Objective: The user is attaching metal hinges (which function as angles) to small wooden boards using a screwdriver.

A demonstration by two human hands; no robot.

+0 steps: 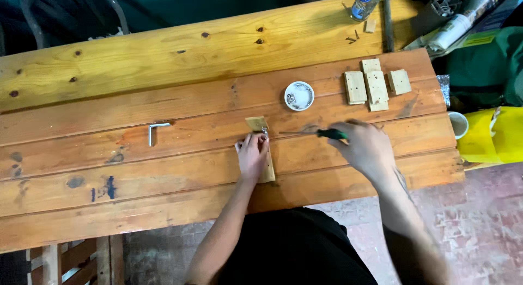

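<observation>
- Here, head view only: a wooden plank worktop [136,170] is seen from above, with both bare hands at its middle.
- The left hand [252,156] is laid flat on a small wooden block [260,149], pressing it to the worktop; its grip is closed down over the block, fingers near a small metal fitting [265,131] at the block's far end.
- The right hand [366,149] is closed around a green-handled screwdriver [313,133]; the shaft is laid nearly level, its tip brought up to the metal fitting.
- Whether a screw is seated at the tip cannot be told; it is too small.
- A white round dish [299,95] holding small metal bits is set just beyond the block, apart from both hands.
- Four more wooden blocks [376,86] are stacked loosely to the right of the dish, untouched.
- A bent metal bracket [154,130] is left well to the left, unused.
- Progress, as judged: one block is being fitted, the fitting looks placed but fastening seems unfinished; the other blocks and the bracket appear not yet worked.
</observation>
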